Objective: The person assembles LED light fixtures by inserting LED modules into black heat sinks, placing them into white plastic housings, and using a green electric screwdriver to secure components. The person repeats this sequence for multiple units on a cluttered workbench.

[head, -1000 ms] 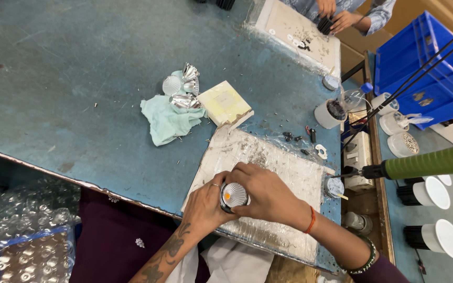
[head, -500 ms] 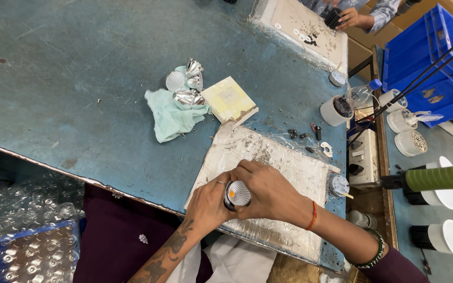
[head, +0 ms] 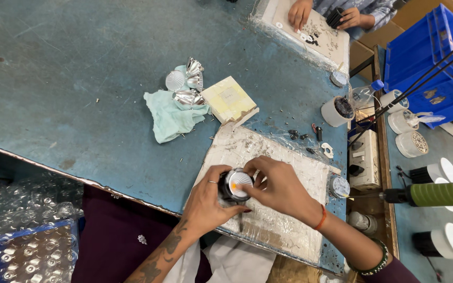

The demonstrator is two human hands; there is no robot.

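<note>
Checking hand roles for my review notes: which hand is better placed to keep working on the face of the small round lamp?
Probably the right hand: its fingertips rest on the lamp's pale face, free to move. The left hand wraps the dark body from the side, steadying it over the work board.

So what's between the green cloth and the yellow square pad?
In the head view, shiny silver reflector cups lie between the green cloth and the yellow pad.

Tattooed left forearm (head: 166,249) — ring, orange thread, green bangle (head: 376,262)

Lamp-assembly workshop: scuffed blue workbench (head: 69,94); silver reflectors (head: 187,86); blue parts crate (head: 420,57); screws (head: 297,135).
</note>
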